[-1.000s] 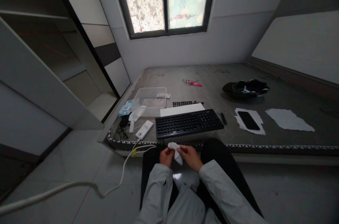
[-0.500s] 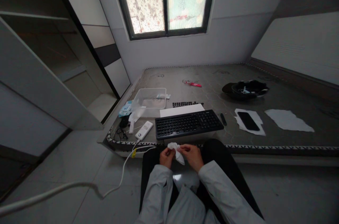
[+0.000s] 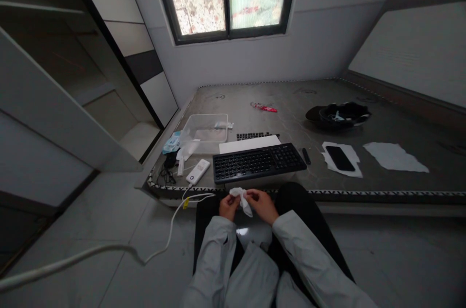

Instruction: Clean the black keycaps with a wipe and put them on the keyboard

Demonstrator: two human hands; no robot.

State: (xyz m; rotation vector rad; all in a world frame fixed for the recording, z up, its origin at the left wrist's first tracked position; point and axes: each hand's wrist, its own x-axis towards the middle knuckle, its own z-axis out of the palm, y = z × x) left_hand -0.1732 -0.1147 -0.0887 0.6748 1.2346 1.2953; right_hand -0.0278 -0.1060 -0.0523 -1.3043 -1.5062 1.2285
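Observation:
Between both hands is a crumpled white tissue (image 3: 245, 206), with a loose end hanging down over my lap. My left hand (image 3: 228, 207) pinches its left side, and my right hand (image 3: 262, 205) pinches its right side with fingertips. Anything wrapped inside the tissue is hidden. Just beyond the hands, a black keyboard (image 3: 259, 163) lies along the mattress edge, propped on something partly hidden under it. Behind it are a white sheet or board (image 3: 249, 145) and a strip of black keys (image 3: 252, 136).
On the mattress (image 3: 284, 96) lie a clear plastic box (image 3: 204, 126), a white power bank (image 3: 198, 172) with a cable (image 3: 171, 230), a black cap (image 3: 338, 116), a phone (image 3: 340, 158) on white paper, another paper sheet (image 3: 396, 157), a small black stick (image 3: 306, 156) and a red item (image 3: 267, 108).
The view has tilted down a little, so everything sits slightly higher or shifted in it. Both hands keep their pinch on the tissue, with only slight finger movement.

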